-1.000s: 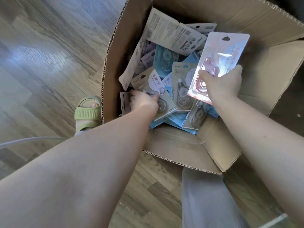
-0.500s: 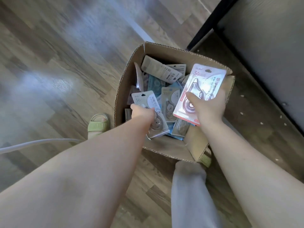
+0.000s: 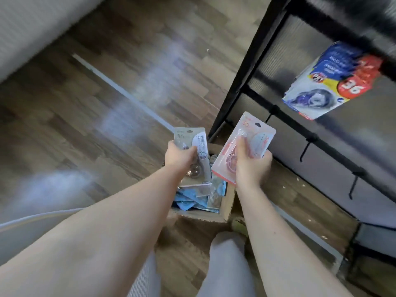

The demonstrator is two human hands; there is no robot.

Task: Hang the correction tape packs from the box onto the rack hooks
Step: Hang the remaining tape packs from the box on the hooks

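Note:
My left hand (image 3: 179,156) grips a grey correction tape pack (image 3: 194,144) held up above the cardboard box (image 3: 227,205). My right hand (image 3: 251,165) grips a pink correction tape pack (image 3: 255,136), tilted right toward the black rack (image 3: 278,110). Several blue packs (image 3: 192,202) lie in the box below both hands. Bare black hooks (image 3: 304,152) stick out from the rack's lower bar. A bunch of blue and red packs (image 3: 330,82) hangs from the rack higher up at the right.
The box stands on a wood-look floor (image 3: 107,103) beside the rack's foot. A pale cable (image 3: 42,215) runs across the floor at the left. My grey trouser legs (image 3: 225,264) fill the bottom middle. A light wall edge (image 3: 32,28) sits at the top left.
Both hands have lifted out of the box, each with a pack. The view has swung up and back, so the rack with its hooks and hanging packs has come into sight.

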